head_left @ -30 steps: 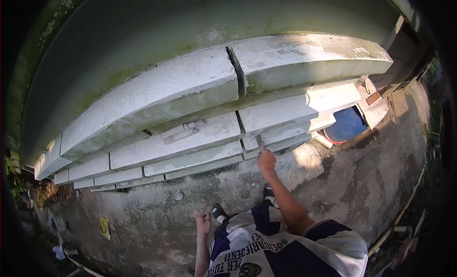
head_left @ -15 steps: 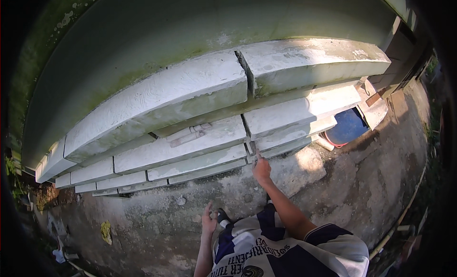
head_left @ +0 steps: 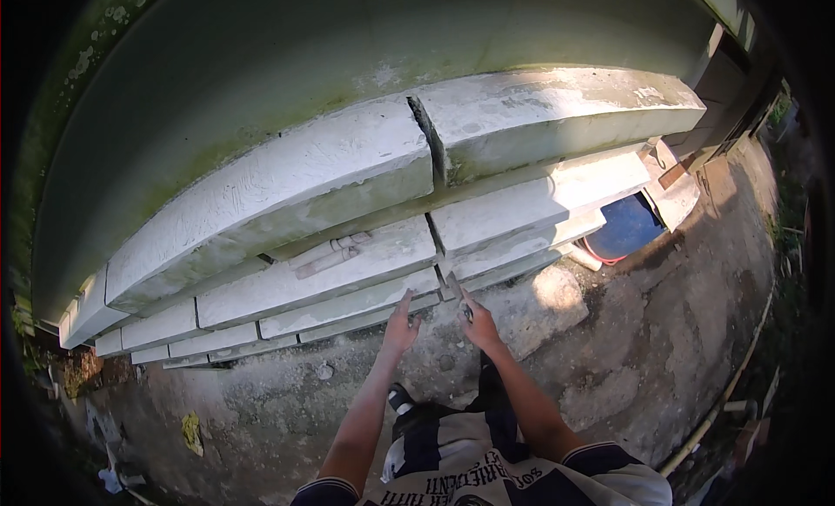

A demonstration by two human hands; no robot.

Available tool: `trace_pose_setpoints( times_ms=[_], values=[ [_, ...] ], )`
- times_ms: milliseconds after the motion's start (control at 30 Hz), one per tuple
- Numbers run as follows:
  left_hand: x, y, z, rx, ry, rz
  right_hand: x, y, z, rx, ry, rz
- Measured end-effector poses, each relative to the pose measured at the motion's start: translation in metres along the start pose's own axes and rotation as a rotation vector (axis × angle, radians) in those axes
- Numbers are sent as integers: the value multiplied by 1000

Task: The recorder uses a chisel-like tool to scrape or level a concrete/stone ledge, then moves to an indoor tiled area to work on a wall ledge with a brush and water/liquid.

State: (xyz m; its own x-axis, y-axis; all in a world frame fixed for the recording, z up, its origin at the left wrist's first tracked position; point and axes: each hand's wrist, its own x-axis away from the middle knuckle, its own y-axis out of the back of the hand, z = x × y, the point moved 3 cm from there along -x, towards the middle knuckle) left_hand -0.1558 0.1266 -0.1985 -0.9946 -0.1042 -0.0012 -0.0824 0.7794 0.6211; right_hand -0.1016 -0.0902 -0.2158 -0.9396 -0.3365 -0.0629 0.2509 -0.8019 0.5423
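1. Gripping a flat-bladed hand tool [head_left: 453,286] in the closed right hand [head_left: 479,328], with the blade slanting up and to the left from the fist.
2. Directing the tip toward the narrow dark joint [head_left: 438,274] in the third tier from the top, though too small here to tell whether touching the edges.
3. Reaching forward with the empty left hand [head_left: 402,332], fingers straightened, near the lower front edge of the pale slab [head_left: 348,301] left of the joint.
4. Holding both hands apart, side by side, just below the stepped tiers.
5. Standing on rough concrete ground [head_left: 278,410], with a blue tub [head_left: 628,229] near the tiers' right end and a crumpled yellow scrap [head_left: 191,433] lying off to the left.
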Motion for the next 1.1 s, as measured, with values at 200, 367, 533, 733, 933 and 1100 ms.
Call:
trace_pose_setpoints(
  times_ms=[200, 367, 533, 733, 933, 1100],
  values=[
    [-69, -60, 18, -387, 27, -35, 119, 61, -49, 22, -174, -131],
    [-112, -113, -15, -106, -85, 12, 189, 101, -72, 54, -483, -165],
    [-123, -128, -39, -473, -386, 150, 216, 116, -72, 65, -490, -309],
    [-100, -114, -23, -799, 125, 63, 228, 110, -64, 56, -581, -284],
    [-105, -104, -12, -644, -4, -38, 235, 96, -80, 67, -578, -278],
    [-92, -100, -21, -724, 29, -39, 232, 88, -79, 18, -686, -255]
  ],
)
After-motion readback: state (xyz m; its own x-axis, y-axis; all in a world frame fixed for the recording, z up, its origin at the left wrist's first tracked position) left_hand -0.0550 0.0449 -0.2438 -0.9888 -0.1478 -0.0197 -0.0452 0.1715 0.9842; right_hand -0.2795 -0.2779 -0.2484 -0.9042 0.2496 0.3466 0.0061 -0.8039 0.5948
